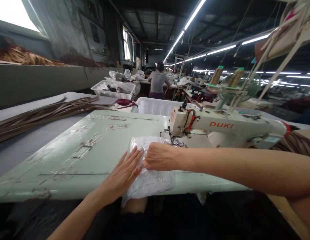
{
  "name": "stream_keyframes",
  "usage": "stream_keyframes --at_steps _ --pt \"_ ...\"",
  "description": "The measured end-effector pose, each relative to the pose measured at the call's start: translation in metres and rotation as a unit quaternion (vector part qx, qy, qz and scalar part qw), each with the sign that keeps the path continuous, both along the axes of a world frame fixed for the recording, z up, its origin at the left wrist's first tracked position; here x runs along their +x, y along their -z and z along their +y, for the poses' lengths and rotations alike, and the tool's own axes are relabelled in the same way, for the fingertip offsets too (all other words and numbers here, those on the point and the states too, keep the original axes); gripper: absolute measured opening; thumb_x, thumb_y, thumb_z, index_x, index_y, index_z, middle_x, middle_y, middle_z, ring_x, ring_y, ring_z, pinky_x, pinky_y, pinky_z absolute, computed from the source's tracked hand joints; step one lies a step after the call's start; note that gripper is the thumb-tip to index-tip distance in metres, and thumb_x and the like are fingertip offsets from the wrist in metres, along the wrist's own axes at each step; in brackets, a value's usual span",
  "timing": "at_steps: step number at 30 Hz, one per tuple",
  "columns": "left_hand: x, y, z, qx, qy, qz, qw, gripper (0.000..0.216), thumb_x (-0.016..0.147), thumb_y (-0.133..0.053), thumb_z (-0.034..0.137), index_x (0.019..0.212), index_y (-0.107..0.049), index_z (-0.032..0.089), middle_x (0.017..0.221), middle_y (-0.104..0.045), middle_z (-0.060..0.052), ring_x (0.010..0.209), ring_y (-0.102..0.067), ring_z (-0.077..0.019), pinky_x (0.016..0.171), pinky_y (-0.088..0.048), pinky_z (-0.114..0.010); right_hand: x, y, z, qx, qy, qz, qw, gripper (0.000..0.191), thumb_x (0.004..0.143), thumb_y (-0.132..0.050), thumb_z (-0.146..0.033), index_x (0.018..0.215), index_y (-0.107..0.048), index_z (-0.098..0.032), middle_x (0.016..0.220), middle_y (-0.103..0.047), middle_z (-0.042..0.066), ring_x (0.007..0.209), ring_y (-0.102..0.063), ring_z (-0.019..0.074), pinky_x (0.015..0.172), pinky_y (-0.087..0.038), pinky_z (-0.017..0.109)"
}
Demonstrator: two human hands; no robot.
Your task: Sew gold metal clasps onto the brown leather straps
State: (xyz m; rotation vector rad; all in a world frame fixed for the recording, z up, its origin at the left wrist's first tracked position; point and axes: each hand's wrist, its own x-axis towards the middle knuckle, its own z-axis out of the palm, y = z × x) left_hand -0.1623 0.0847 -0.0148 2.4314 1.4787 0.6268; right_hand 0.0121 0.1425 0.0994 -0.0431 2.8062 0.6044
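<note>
A clear plastic bag (155, 182) with something white inside lies on the pale green sewing table (100, 160), its near end hanging a little over the front edge. My left hand (125, 173) rests flat along the bag's left side, fingers stretched out. Just right of it, my right hand (158, 156) is closed in a fist on the upper part of the bag, gripping the plastic; its fingertips are hidden. The contents are too blurred to name. Right behind my right hand stands a sewing machine (227, 128).
Long brown strips (45, 111) lie on the left-hand table. Behind the sewing table is a white plastic bin (155, 105); another bin (115, 89) holds bagged items. Thread cones (216, 76) stand above the machine. Farther back, a person (158, 83) faces away.
</note>
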Motion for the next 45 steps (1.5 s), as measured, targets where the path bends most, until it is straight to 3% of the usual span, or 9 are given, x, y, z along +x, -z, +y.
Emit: stream_keyframes --at_steps 14,24,26,29,31,34,38,41,45 --pt "0.006 -0.002 0.002 0.024 -0.003 0.12 0.992 0.068 0.091 -0.036 0.048 0.145 0.001 0.028 0.151 -0.012 0.0 0.138 -0.009 -0.0236 0.112 -0.01 -0.048 0.065 0.009 0.031 -0.018 0.032 0.003 0.999 0.023 0.088 -0.039 -0.005 0.077 -0.055 -0.016 0.062 -0.06 0.001 0.051 -0.048 0.0146 0.05 -0.02 0.031" --pt "-0.007 0.007 0.01 0.093 0.045 0.145 0.984 0.072 0.09 -0.039 0.05 0.145 0.0 0.026 0.149 -0.018 -0.005 0.137 -0.016 -0.0245 0.112 -0.001 -0.047 0.12 0.01 0.018 -0.024 0.209 0.052 0.976 0.018 0.091 -0.042 -0.015 0.078 -0.054 -0.017 0.066 -0.06 0.002 0.055 -0.05 0.0141 0.05 -0.019 0.029" --pt "-0.011 0.001 0.011 0.094 0.059 0.158 0.981 0.07 0.09 -0.039 0.05 0.145 -0.003 0.026 0.149 -0.02 -0.005 0.137 -0.018 -0.0241 0.112 0.001 -0.048 0.123 0.015 0.007 -0.074 0.301 0.154 0.938 0.024 0.093 -0.041 -0.034 0.081 -0.054 -0.018 0.067 -0.061 0.001 0.056 -0.051 0.0134 0.05 -0.021 0.027" --pt "-0.018 -0.016 0.011 0.077 0.08 0.178 0.978 0.063 0.092 -0.037 0.049 0.145 -0.009 0.03 0.148 -0.025 -0.003 0.136 -0.02 -0.0241 0.111 0.001 -0.05 0.115 0.036 -0.01 -0.192 0.426 0.336 0.818 0.038 0.08 -0.054 -0.057 0.083 -0.055 -0.019 0.072 -0.061 0.0 0.063 -0.054 0.0143 0.053 -0.031 0.024" --pt "-0.022 -0.028 0.009 0.063 0.09 0.185 0.977 0.058 0.093 -0.037 0.047 0.144 -0.014 0.031 0.147 -0.028 -0.002 0.136 -0.022 -0.0238 0.111 -0.003 -0.051 0.103 0.057 -0.02 -0.274 0.466 0.415 0.732 0.04 0.072 -0.062 -0.057 0.085 -0.056 -0.019 0.079 -0.063 0.001 0.071 -0.057 0.0159 0.06 -0.038 0.024" --pt "-0.025 -0.044 0.007 0.041 0.091 0.182 0.978 0.054 0.092 -0.04 0.044 0.142 -0.023 0.032 0.145 -0.033 -0.001 0.134 -0.028 -0.0233 0.11 -0.017 -0.046 0.082 0.086 -0.035 -0.315 0.507 0.507 0.622 0.028 0.082 -0.055 -0.045 0.087 -0.059 -0.018 0.084 -0.063 0.003 0.079 -0.058 0.0178 0.071 -0.041 0.027" --pt "-0.019 -0.05 0.006 0.039 0.028 0.139 0.989 0.04 0.092 -0.041 0.039 0.13 -0.046 0.027 0.134 -0.049 -0.004 0.122 -0.046 -0.022 0.102 -0.037 -0.036 0.067 0.101 -0.05 -0.381 0.49 0.542 0.567 0.024 0.082 -0.056 -0.04 0.089 -0.062 -0.018 0.088 -0.065 0.004 0.083 -0.059 0.0191 0.069 -0.043 0.026" --pt "-0.007 -0.05 0.008 0.064 -0.004 0.107 0.992 0.039 0.09 -0.044 0.041 0.126 -0.048 0.025 0.126 -0.054 -0.005 0.114 -0.051 -0.0214 0.097 -0.042 -0.033 0.07 0.096 -0.05 -0.421 0.471 0.517 0.578 0.025 0.084 -0.053 -0.042 0.084 -0.065 -0.02 0.084 -0.067 0.002 0.078 -0.06 0.0175 0.064 -0.041 0.024" --pt "0.007 -0.058 0.012 0.083 0.073 0.133 0.985 0.032 0.091 -0.046 0.034 0.122 -0.05 0.026 0.115 -0.058 -0.005 0.104 -0.056 -0.0194 0.091 -0.045 -0.031 0.081 0.082 -0.042 -0.287 0.48 0.466 0.686 0.043 0.086 -0.046 -0.054 0.065 -0.057 -0.019 0.062 -0.06 -0.001 0.059 -0.054 0.0151 0.054 -0.031 0.025"
